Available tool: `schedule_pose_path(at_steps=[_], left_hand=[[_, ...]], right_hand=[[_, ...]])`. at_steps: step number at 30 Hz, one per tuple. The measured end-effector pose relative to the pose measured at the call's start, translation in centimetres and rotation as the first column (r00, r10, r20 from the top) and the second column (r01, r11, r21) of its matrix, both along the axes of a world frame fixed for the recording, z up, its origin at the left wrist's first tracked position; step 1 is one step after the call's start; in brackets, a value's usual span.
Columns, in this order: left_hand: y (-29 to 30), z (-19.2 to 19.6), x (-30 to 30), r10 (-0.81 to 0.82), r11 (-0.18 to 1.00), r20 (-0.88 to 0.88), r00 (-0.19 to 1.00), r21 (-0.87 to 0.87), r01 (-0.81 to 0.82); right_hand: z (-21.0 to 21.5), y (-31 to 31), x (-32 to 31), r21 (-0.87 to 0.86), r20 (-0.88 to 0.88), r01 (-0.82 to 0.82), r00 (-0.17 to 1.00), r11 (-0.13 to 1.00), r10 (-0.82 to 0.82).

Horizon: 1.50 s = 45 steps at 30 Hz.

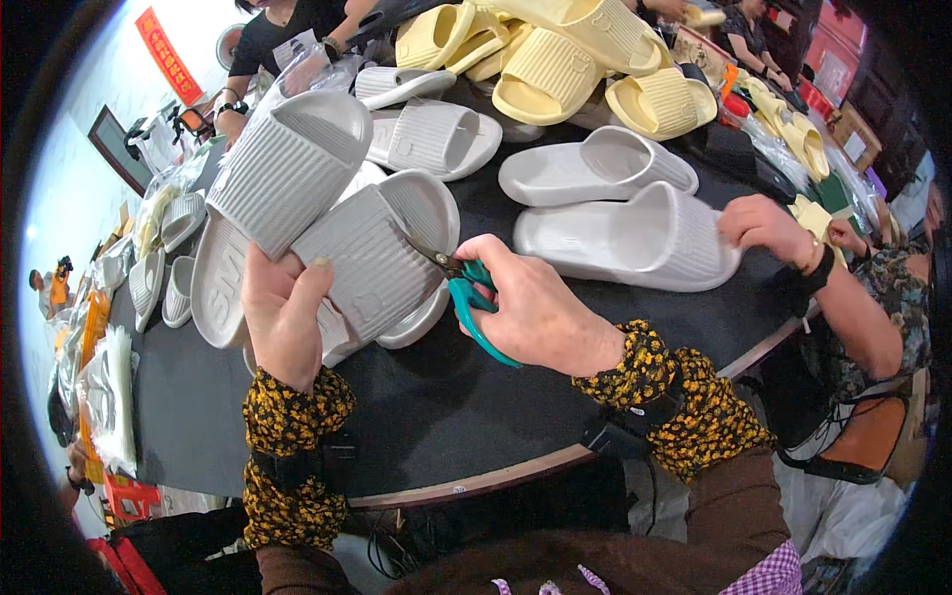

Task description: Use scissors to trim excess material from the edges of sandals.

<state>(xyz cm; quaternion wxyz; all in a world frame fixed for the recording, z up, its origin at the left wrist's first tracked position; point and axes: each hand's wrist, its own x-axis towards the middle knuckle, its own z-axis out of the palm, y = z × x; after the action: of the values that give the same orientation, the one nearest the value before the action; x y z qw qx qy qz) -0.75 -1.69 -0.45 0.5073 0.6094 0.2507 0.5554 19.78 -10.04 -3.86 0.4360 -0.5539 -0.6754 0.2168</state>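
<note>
My left hand (285, 312) is closed on a pair of light grey ribbed slide slippers (382, 260), its thumb pressing on a strap. One slipper overlaps the other, with the upper one tilted. My right hand (545, 309) grips small scissors (485, 332) with teal handles. Their dark blades lie against the strap of the right-hand slipper, near its upper edge. Whether the blades touch anything thin there is too small to tell. Further right, another person's hand (769, 230) rests at the toe of a grey slipper (620, 236), one of two lying side by side.
Yellow slippers (550, 74) are heaped at the far side of the black table (426, 426), with more grey slippers (436, 139) before them. Clear plastic bags (107, 397) and grey slippers line the left. Co-workers sit across and to the right. The table's curved edge runs near me.
</note>
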Motion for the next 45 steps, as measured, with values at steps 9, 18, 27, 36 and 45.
schedule_pose_path(at_steps=[9, 18, 27, 36, 45], left_hand=[[-0.1, -0.3, -0.2, -0.007, 1.000, -0.015, 1.000, -0.007, 0.007], [-0.1, -0.6, -0.2, -0.061, 0.998, -0.056, 0.997, 0.008, 0.061], [-0.3, -0.7, -0.1, -0.081, 0.996, -0.036, 0.996, 0.027, 0.082], [-0.4, -0.5, 0.0, -0.108, 0.994, -0.035, 0.994, -0.013, 0.107], [-0.6, -1.0, -0.4, -0.223, 0.974, -0.101, 0.970, -0.070, 0.217]], right_hand=[[0.0, 0.0, -0.1, 0.038, 0.035, 0.031, 0.999, 0.999, -0.033], [0.2, 0.0, 0.1, -0.022, -0.052, -0.001, 0.999, 1.000, 0.000], [0.1, 0.0, 0.0, -0.003, -0.034, 0.042, 0.999, 0.999, -0.042], [0.6, -0.2, 0.0, 0.052, -0.142, 0.025, 0.990, 0.998, -0.018], [1.7, -0.4, -0.1, 0.086, -0.131, 0.048, 0.991, 0.995, -0.036]])
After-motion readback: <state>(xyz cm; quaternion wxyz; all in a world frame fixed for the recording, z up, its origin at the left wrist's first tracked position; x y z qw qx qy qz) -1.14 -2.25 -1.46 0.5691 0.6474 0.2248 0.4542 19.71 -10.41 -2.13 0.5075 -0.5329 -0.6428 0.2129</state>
